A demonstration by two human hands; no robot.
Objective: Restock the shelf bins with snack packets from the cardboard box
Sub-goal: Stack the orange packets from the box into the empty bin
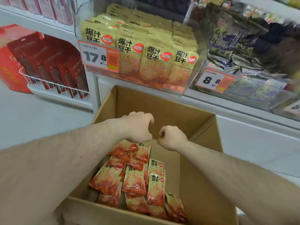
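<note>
An open cardboard box (201, 172) stands on the floor below the shelf, holding several yellow-and-orange snack packets (138, 176) piled along its left side. My left hand (138, 125) reaches down into the box, fingers curled over the far end of the pile and touching the top packets. My right hand (172, 137) hovers just beside it, fingers curled into a loose fist with nothing seen inside. Above, a clear shelf bin (183, 78) is packed with rows of the same yellow packets (146, 46) standing upright.
An orange price tag (100, 56) reading 17.8 hangs on the bin's front. To the right a second clear bin (259, 98) holds dark snack packets, with an 8.8 tag (214, 80). At left a white wire rack (53, 85) holds red packets. The white shelf ledge (227, 104) overhangs the box.
</note>
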